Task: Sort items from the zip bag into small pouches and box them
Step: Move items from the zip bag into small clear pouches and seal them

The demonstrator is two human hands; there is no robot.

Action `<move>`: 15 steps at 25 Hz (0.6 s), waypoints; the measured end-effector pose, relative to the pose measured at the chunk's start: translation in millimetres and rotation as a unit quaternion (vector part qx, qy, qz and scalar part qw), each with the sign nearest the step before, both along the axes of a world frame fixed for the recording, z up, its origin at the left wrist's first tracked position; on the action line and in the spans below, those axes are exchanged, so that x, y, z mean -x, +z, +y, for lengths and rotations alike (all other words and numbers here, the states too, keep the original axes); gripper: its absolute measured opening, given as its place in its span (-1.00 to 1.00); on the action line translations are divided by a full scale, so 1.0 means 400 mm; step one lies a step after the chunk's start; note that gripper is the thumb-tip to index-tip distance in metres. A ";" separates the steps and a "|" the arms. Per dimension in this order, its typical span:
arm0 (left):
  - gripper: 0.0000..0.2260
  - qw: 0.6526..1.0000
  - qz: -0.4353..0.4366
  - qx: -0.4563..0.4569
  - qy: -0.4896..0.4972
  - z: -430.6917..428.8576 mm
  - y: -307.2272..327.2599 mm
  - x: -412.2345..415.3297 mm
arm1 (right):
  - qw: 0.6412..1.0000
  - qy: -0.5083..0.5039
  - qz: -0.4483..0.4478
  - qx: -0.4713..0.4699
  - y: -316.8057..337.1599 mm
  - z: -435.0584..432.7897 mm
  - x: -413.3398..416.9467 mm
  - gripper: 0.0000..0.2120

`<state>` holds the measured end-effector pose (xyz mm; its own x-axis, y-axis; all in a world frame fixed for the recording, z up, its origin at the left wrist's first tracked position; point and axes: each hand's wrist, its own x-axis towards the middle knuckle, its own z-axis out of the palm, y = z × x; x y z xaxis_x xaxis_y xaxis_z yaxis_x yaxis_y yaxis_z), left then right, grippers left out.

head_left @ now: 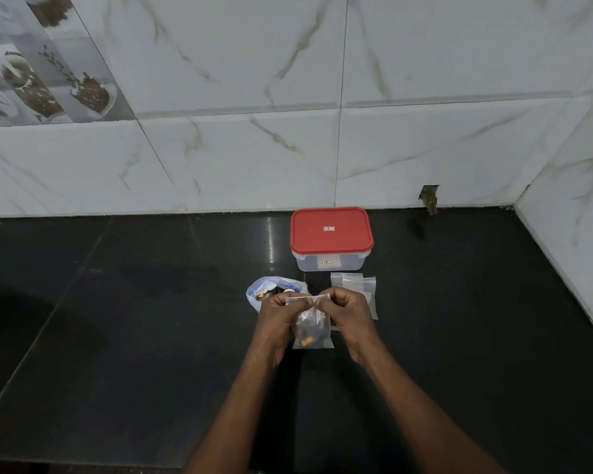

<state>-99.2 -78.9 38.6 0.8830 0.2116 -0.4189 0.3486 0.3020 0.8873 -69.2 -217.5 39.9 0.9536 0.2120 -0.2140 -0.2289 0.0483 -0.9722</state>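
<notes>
Two hands, left hand (277, 314) and right hand (347, 311), fingers pinching pouch (311, 328) top above dark tabletop (117, 336); zip bag (266, 289) lying just behind, red-lidded box (331, 238) sitting farther back.

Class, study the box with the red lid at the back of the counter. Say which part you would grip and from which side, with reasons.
Grip the box at its short ends just beneath the red lid, coming down from above. The lid's rim overhangs the clear body, giving fingers a ledge; the wall stands behind and spare pouches lie in front.
</notes>
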 end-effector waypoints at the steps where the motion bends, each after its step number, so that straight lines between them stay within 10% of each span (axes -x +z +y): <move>1: -0.81 1.000 0.004 -0.001 0.000 -0.001 0.001 -0.002 | 1.000 -0.003 0.002 0.003 -0.002 0.002 0.002 -0.91; 15: -0.93 0.998 0.010 -0.067 -0.017 0.005 -0.010 0.001 | 0.999 0.029 0.031 0.034 -0.001 0.008 -0.004 -0.89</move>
